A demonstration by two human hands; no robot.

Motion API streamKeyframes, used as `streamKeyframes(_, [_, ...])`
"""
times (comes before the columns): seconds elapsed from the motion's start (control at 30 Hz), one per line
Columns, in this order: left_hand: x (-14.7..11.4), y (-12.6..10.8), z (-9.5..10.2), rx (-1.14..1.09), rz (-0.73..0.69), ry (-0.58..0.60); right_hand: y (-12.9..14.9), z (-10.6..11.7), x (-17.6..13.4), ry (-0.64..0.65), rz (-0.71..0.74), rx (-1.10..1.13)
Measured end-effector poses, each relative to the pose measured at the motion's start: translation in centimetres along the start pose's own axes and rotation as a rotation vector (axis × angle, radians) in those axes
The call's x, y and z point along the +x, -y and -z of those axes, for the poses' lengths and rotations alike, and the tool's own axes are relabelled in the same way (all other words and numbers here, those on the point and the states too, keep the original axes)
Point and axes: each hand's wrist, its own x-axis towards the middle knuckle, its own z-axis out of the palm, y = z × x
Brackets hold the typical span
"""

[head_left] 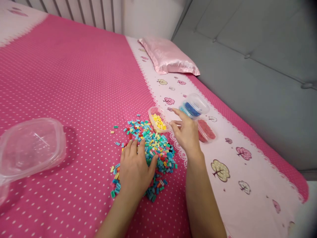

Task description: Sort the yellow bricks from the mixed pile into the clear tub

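A heap of small building bricks [162, 148], mostly teal with yellow, red, pink and orange among them, is spread on the pink bedsheet. My left hand [135, 165] lies open on the near left part of the heap, fingers slightly apart, hiding the bricks beneath. Just right of a small clear tub of yellow bricks [158, 122], my right hand [185, 134] hovers with thumb and forefinger apart; I see nothing between them. Beyond that hand sits a tub with blue bricks [192, 109]. Partly behind my right hand is a tub of red bricks [207, 129].
On the left stands a large clear plastic container [32, 145]. A pink satin pillow [168, 56] rests farther back, beside the grey padded headboard [247, 76]. Slatted rails [86, 15] border the far side. A few stray bricks [115, 127] lie left of the heap.
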Motion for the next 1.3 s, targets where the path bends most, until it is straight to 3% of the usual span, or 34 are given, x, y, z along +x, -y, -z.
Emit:
streamKeyframes(0.17, [-0.1, 0.0, 0.1, 0.006, 0.001, 0.0, 0.3, 0.8, -0.1, -0.015, -0.076, -0.082])
streamKeyframes(0.27, [0.0, 0.0, 0.1, 0.012, 0.004, 0.01, 0.6, 1.7, -0.4, 0.048, -0.149, -0.126])
streamKeyframes(0.33, [0.1, -0.1, 0.1, 0.013, 0.006, 0.016, 0.8, 2.2, -0.7, 0.173, -0.189, -0.211])
streamKeyframes(0.47, [0.1, -0.1, 0.1, 0.014, 0.005, 0.023, 1.3, 2.7, -1.3, 0.567, -0.24, -0.36])
streamKeyframes(0.57, [0.0, -0.1, 0.1, 0.014, 0.004, 0.02, 1.7, 2.6, -1.4, 0.712, -0.272, -0.427])
streamKeyframes(0.83, [0.0, 0.0, 0.1, 0.02, -0.001, 0.013, 2.0, 0.1, -1.0, 0.705, -0.342, -0.677])
streamKeyframes(1.0, [0.0, -0.1, 0.1, 0.026, 0.002, 0.023, 1.6, -1.1, -1.0, 0.65, -0.337, -0.711])
streamKeyframes(1.13, [0.0, -0.1, 0.2, 0.023, -0.001, 0.019, 1.4, -0.2, -1.0, 0.691, -0.35, -0.666])
streamKeyframes(1.3, [0.0, -0.1, 0.3, 0.017, 0.0, 0.021, 1.0, 2.5, -1.0, 0.683, -0.341, -0.487])
